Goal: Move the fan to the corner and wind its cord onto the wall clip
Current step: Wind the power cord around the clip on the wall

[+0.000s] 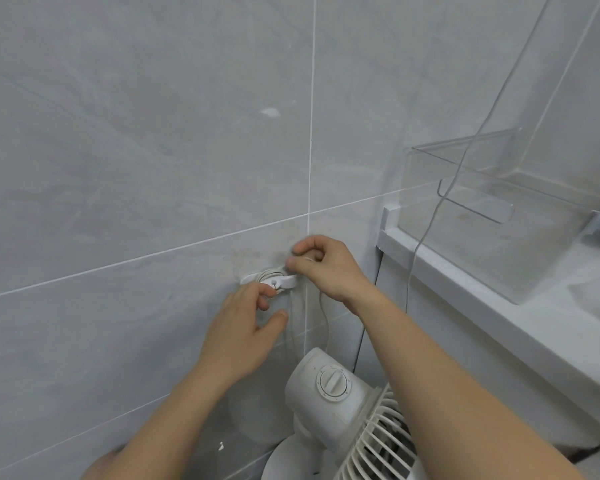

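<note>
Against the grey tiled wall [153, 168], low near the corner, the white fan [340, 393] already stands below the wall clip [271, 279], so the moving part looks done. What is under way is the winding: several turns of the thin white cord [293, 327] lie coiled on the clip, and two strands hang from it down toward the fan. The right hand [326, 265] pinches the cord between thumb and forefinger just above the clip's right end. The left hand [243, 327] has its fingers curled at the clip's underside, touching it; whether it grips the cord there I cannot tell. Judging by the slack left below, a few turns and the tucking of the end remain.

Counted: one fan with one dial [331, 380], one clip, two hands, one clear plastic box [534, 216] on the white surface [499, 317] at the right, and one other thin cable [471, 147] hanging in front of the box.
</note>
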Action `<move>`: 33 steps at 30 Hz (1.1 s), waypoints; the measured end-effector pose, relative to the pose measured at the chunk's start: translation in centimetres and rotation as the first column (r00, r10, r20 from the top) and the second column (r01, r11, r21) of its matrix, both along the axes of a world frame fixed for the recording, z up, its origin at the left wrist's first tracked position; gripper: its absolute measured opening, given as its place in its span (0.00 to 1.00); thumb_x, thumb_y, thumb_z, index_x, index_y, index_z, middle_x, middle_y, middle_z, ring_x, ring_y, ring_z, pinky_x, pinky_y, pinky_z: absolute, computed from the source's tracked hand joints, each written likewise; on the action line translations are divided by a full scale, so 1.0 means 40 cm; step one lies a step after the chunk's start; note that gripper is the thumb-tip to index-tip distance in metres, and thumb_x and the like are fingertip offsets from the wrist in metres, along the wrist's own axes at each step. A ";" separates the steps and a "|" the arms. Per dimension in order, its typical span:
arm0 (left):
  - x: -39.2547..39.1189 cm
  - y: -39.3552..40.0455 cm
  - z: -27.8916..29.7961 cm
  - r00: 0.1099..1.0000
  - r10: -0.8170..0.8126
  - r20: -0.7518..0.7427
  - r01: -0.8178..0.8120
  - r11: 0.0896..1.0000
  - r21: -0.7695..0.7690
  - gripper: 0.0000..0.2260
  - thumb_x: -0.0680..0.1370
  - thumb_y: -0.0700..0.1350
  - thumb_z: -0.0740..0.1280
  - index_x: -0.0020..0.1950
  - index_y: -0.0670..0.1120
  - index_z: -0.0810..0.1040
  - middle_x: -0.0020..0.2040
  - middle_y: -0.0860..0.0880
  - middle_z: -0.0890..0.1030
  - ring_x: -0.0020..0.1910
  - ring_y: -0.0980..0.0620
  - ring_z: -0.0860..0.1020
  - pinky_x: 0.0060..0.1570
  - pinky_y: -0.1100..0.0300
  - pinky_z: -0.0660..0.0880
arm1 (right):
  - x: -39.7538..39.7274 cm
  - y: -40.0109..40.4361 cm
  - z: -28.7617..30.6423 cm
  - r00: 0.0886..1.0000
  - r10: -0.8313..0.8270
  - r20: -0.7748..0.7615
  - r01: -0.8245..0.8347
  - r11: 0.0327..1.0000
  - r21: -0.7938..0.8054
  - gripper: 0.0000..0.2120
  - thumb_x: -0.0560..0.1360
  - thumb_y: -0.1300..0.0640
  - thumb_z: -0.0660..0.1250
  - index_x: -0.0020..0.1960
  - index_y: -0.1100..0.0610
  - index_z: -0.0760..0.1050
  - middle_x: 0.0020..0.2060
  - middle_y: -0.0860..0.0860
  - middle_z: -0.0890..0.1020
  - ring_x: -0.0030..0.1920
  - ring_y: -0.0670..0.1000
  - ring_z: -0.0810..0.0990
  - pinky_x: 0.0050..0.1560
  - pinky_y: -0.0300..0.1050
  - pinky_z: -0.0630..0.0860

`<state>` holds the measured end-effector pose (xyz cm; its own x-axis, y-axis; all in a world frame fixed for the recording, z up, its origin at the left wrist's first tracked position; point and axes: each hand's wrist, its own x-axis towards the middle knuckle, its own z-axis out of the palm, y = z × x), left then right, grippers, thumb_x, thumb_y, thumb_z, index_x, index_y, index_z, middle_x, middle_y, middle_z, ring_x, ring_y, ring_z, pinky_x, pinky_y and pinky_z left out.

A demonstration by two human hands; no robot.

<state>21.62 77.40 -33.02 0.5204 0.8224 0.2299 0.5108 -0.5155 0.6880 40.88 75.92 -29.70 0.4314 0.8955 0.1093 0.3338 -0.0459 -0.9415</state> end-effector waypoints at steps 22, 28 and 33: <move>-0.056 0.015 0.046 0.969 0.082 0.232 -0.027 0.972 -0.233 0.04 0.77 0.48 0.69 0.48 0.57 0.81 0.31 0.57 0.74 0.30 0.57 0.71 0.37 0.58 0.68 | -0.043 -0.045 0.068 0.951 0.291 -0.107 -0.299 0.951 -0.077 0.37 0.76 0.29 0.46 0.63 0.51 0.83 0.53 0.46 0.88 0.61 0.45 0.80 0.65 0.48 0.69; -0.085 -0.002 0.031 0.972 0.191 -0.140 -0.168 0.973 0.160 0.12 0.77 0.50 0.64 0.59 0.59 0.75 0.50 0.61 0.77 0.44 0.53 0.77 0.44 0.56 0.73 | -0.039 -0.041 0.065 0.952 0.293 -0.082 -0.299 0.952 -0.064 0.35 0.78 0.31 0.47 0.60 0.51 0.84 0.53 0.46 0.88 0.61 0.47 0.81 0.66 0.49 0.69; -0.091 -0.001 0.003 0.931 0.251 -0.265 -0.182 0.949 0.257 0.18 0.79 0.52 0.60 0.69 0.57 0.74 0.66 0.60 0.74 0.54 0.48 0.81 0.45 0.53 0.78 | -0.022 -0.051 0.050 0.970 0.228 -0.079 -0.231 0.973 -0.025 0.29 0.83 0.37 0.53 0.54 0.56 0.86 0.51 0.49 0.88 0.56 0.48 0.84 0.61 0.48 0.76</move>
